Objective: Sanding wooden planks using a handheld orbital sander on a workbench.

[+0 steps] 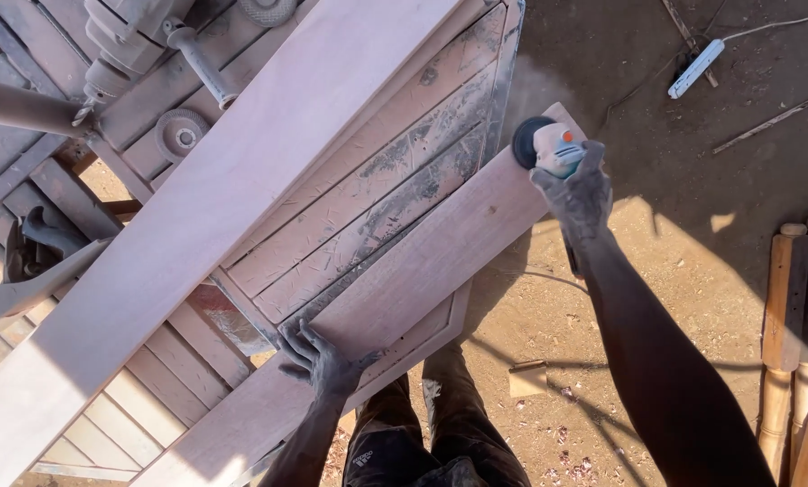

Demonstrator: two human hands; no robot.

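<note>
My right hand (577, 194) grips a small white and blue angle grinder (548, 147) with a black disc, pressed on the far end of a long pale wooden plank (404, 280). Dust rises beside the disc. My left hand (321, 359) lies flat with fingers spread on the near part of the same plank, holding it down. The plank rests on a dusty panelled wooden door (377, 180) lying flat.
A second, wider plank (214, 198) lies diagonally across the door to the left. Metal machine parts (142, 36) sit at top left. Turned wooden legs (796, 334) stand at right. A white power strip (695, 68) lies on the dirt floor.
</note>
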